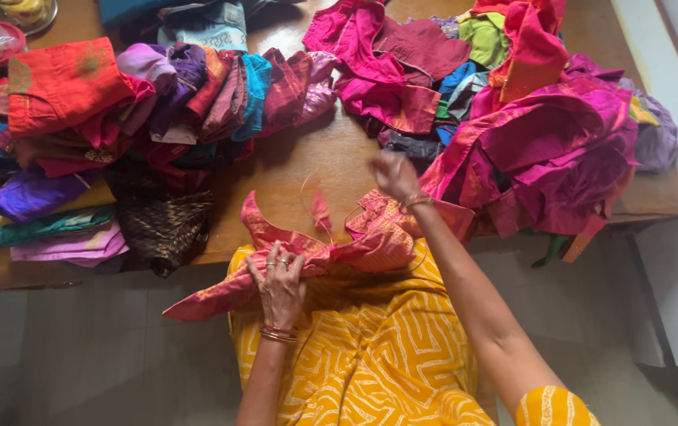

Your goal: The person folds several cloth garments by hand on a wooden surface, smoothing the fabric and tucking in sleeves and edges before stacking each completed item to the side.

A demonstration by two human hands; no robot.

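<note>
Clearly the pink blouse [331, 248] is soft, light cloth that bunches and sags, so it is probably best held at a seam or gathered fold. It lies at the wooden table [299, 170] edge, over the lap. The left hand [280, 280] is clenched on a gathered fold. The right hand [394, 175] is raised and blurred; I cannot tell its grip. Folded clothes [118, 102] lie heaped behind.

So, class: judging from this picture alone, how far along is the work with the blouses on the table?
Done: folded garments lie stacked on the left of the table. In hand: the left hand grips a pink-orange garment at the table edge, while the right hand is raised above it, blurred, seemingly pulling a thread. Left: a loose, unfolded heap on the right.
</note>
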